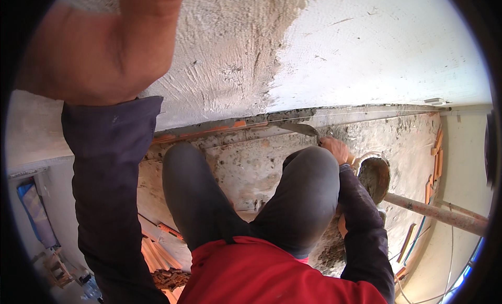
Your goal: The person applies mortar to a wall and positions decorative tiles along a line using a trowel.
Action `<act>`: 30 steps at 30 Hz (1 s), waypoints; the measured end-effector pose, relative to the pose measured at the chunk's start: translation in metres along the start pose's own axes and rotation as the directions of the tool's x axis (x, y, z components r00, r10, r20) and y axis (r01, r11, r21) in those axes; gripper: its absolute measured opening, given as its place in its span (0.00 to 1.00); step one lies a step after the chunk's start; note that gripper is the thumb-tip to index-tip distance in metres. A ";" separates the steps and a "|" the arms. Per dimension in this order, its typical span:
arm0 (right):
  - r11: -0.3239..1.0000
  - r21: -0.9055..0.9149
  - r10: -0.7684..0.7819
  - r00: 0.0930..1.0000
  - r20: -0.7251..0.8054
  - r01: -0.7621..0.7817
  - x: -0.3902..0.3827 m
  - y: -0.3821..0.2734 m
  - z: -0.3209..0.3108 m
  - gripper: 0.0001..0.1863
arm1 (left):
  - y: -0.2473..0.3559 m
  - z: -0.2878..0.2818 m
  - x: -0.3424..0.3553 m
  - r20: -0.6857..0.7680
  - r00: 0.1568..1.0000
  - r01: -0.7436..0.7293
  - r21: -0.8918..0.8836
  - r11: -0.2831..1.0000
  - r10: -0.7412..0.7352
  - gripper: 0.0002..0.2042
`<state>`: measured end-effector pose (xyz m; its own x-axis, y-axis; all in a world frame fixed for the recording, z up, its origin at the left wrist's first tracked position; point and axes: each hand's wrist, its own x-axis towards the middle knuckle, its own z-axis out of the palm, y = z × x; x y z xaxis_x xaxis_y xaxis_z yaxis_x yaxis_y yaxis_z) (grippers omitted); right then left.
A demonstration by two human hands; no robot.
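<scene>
My left hand (117, 48) is raised large at the upper left by the plastered wall (219, 53); its fingertips are cut off at the top, hiding whether it holds anything. My right hand (333, 148) grips a trowel (298, 129) whose blade lies along the narrow mortar-smeared strip at the wall's foot, beside a taut string (366, 109) and a thin orange strip (209, 130). A round bucket (374, 181) with wet grey mortar stands just right of my right hand. My bent knees are over the stained boards (235, 173) below the wall.
A rusty metal pole (439, 214) crosses at the right, near orange bricks (435, 165) along the boards' edge and hanging cords. At lower left are stacked orange tiles (157, 254), a rolled blue and purple item (36, 215) and a plastic bottle (90, 287).
</scene>
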<state>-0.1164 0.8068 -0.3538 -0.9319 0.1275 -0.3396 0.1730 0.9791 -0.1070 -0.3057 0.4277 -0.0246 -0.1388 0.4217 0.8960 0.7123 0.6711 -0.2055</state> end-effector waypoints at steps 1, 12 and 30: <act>1.000 -0.023 -0.011 1.000 -0.007 0.011 0.004 0.001 0.003 0.16 | 0.000 0.000 0.000 -0.001 1.000 0.000 0.002 1.000 0.000 0.24; 0.978 -0.179 0.100 0.992 -0.074 -0.111 0.007 0.021 -0.026 0.09 | -0.004 -0.001 -0.008 0.029 1.000 0.005 0.014 1.000 -0.006 0.24; 0.974 -0.187 0.119 0.991 -0.056 -0.127 0.013 0.034 -0.045 0.14 | -0.003 -0.001 -0.007 0.033 0.999 -0.003 0.014 1.000 0.002 0.24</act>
<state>-0.1367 0.8488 -0.3199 -0.9211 0.2516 -0.2971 0.2276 0.9671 0.1134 -0.3059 0.4221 -0.0296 -0.1597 0.4430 0.8822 0.7032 0.6782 -0.2133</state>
